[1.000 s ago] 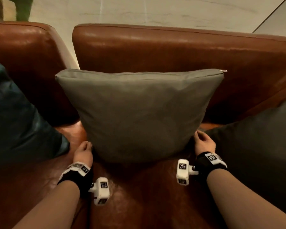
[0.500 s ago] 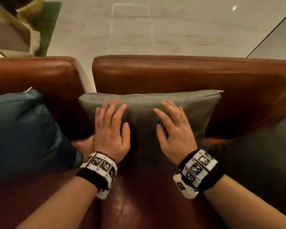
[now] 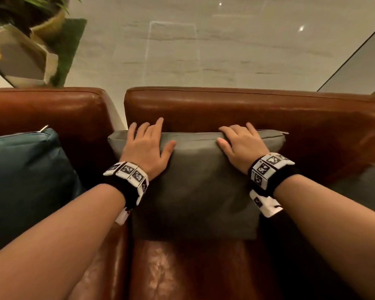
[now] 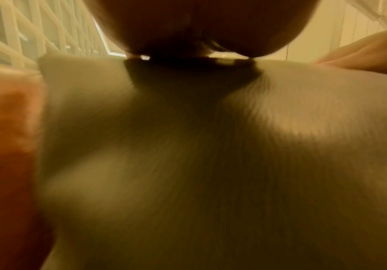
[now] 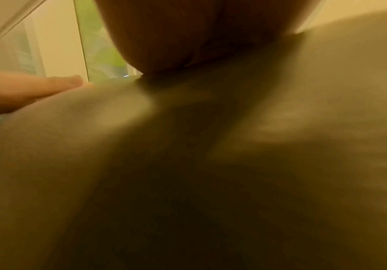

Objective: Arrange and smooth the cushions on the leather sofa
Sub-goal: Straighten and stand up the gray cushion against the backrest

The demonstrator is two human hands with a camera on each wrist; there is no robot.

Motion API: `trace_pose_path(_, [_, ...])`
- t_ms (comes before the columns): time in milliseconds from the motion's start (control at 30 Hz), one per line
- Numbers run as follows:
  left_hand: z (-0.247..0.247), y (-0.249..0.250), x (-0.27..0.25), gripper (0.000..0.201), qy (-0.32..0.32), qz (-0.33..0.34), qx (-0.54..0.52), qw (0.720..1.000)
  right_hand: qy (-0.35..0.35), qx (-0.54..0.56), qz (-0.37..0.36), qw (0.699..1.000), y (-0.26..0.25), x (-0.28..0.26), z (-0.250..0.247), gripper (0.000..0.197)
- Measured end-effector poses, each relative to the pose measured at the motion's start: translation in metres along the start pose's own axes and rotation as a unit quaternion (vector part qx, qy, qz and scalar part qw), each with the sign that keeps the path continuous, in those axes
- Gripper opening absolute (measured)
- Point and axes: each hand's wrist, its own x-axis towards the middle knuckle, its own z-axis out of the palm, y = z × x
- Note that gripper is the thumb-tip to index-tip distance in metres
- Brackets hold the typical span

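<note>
Left hand (image 3: 146,148) lying flat on the upper left part of the grey cushion (image 3: 195,191), grip slack and spread wide, holding nothing, fingertips (image 3: 159,122) reaching past the cushion's top edge toward the sofa backrest (image 3: 225,109). Pressing palm-down on the fabric, thumb angled toward the cushion's middle. Left wrist view too blurred to add more than the heel of the hand (image 4: 187,27) resting on grey fabric (image 4: 210,146).

Grey cushion standing against the backrest of the brown leather sofa (image 3: 182,267), lower edge sitting on the seat, zipper pull (image 3: 285,132) showing at the top right corner.

Right hand (image 3: 241,145) resting on the upper right part of the grey cushion, fingers bending over its top edge, thumb lying on the front face; grip loose, not plainly closing round the edge. Right wrist view blurred as well, showing only the heel of the hand (image 5: 199,36) against the fabric (image 5: 187,164) and the fingers of the other hand (image 5: 25,91) lying on the cushion further left.

Marker-covered bands (image 3: 129,173) wrapping both wrists.

Left of the grey cushion, a teal cushion (image 3: 26,180) leaning against the neighbouring backrest section. Right of the grey cushion, a dark cushion (image 3: 364,189) partly showing at the frame edge. Beyond the backrest, pale floor (image 3: 204,50) and, far left of the grey cushion, a potted plant (image 3: 41,16).
</note>
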Motion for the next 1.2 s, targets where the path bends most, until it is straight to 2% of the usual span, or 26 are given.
trace_pose_path(133, [-0.002, 0.011, 0.02, 0.051, -0.04, 0.032, 0.044, 0.998, 0.025, 0.014, 0.022, 0.999, -0.015, 0.01, 0.005, 0.036])
trace_pose_path(267, [0.001, 0.01, 0.021, 0.035, -0.014, 0.027, 0.019, 0.999, 0.048, 0.038, 0.007, 0.998, -0.015, 0.006, 0.006, 0.031])
trace_pose_path(333, [0.002, 0.009, 0.017, 0.035, 0.009, 0.028, -0.008, 1.0, 0.049, 0.048, -0.006, 0.998, -0.009, 0.003, 0.005, 0.035])
trace_pose_path(467, [0.001, -0.028, 0.009, 0.039, 0.028, 0.017, 0.002, 0.999, 0.049, -0.052, 0.016, 0.997, 0.046, -0.013, -0.001, 0.058])
trace_pose_path(533, [-0.001, -0.051, 0.008, 0.038, 0.012, 0.035, 0.042, 0.998, 0.042, -0.049, -0.006, 0.998, 0.068, -0.017, -0.003, 0.075])
trace_pose_path(633, [-0.004, -0.057, 0.017, 0.031, 0.017, 0.054, 0.042, 0.998, 0.043, -0.027, -0.041, 0.998, 0.074, -0.009, -0.004, 0.079])
trace_pose_path(700, [-0.005, -0.055, 0.021, 0.033, 0.018, 0.068, 0.031, 0.997, 0.072, -0.015, -0.046, 0.996, 0.073, -0.006, -0.003, 0.075])
trace_pose_path(767, [-0.004, -0.063, 0.018, 0.04, 0.033, 0.079, 0.044, 0.995, 0.091, 0.0, -0.024, 0.996, 0.08, -0.012, 0.002, 0.061])
trace_pose_path(800, [-0.005, -0.07, 0.012, 0.042, 0.052, 0.045, 0.045, 0.997, 0.099, 0.011, 0.004, 0.995, 0.086, -0.017, 0.006, 0.051])
trace_pose_path(833, [-0.003, -0.08, 0.005, 0.043, 0.072, -0.025, 0.017, 0.997, 0.115, 0.049, 0.055, 0.991, 0.091, -0.024, 0.011, 0.043])
trace_pose_path(867, [0.0, -0.09, -0.004, 0.042, 0.083, -0.114, -0.046, 0.989, 0.144, 0.119, 0.117, 0.975, 0.098, -0.032, 0.015, 0.037])
trace_pose_path(900, [0.006, -0.095, -0.013, 0.042, 0.086, -0.205, -0.144, 0.964, 0.167, 0.24, 0.202, 0.935, 0.1, -0.04, 0.018, 0.032])
trace_pose_path(933, [0.011, -0.096, -0.021, 0.043, 0.067, -0.283, -0.256, 0.922, 0.182, 0.4, 0.275, 0.855, 0.099, -0.048, 0.02, 0.028])
trace_pose_path(967, [0.02, -0.096, -0.027, 0.045, 0.051, -0.33, -0.377, 0.864, 0.172, 0.551, 0.326, 0.749, 0.094, -0.055, 0.024, 0.027])
trace_pose_path(1000, [0.026, -0.09, -0.034, 0.044, 0.047, -0.358, -0.465, 0.808, 0.169, 0.643, 0.349, 0.66, 0.09, -0.062, 0.031, 0.027])
trace_pose_path(1033, [0.035, -0.084, -0.042, 0.041, 0.049, -0.363, -0.497, 0.786, 0.172, 0.682, 0.357, 0.615, 0.085, -0.067, 0.038, 0.026])
trace_pose_path(1067, [0.042, -0.081, -0.047, 0.039, 0.054, -0.358, -0.489, 0.794, 0.175, 0.689, 0.354, 0.607, 0.081, -0.069, 0.044, 0.021])
trace_pose_path(1100, [0.051, -0.082, -0.049, 0.038, 0.067, -0.356, -0.476, 0.801, 0.18, 0.677, 0.355, 0.619, 0.076, -0.07, 0.048, 0.018])
trace_pose_path(1133, [0.056, -0.083, -0.051, 0.038, 0.088, -0.371, -0.472, 0.795, 0.195, 0.651, 0.364, 0.637, 0.073, -0.068, 0.051, 0.02])
trace_pose_path(1200, [0.064, -0.091, -0.047, 0.04, 0.118, -0.417, -0.488, 0.757, 0.241, 0.576, 0.398, 0.672, 0.077, -0.063, 0.053, 0.013])
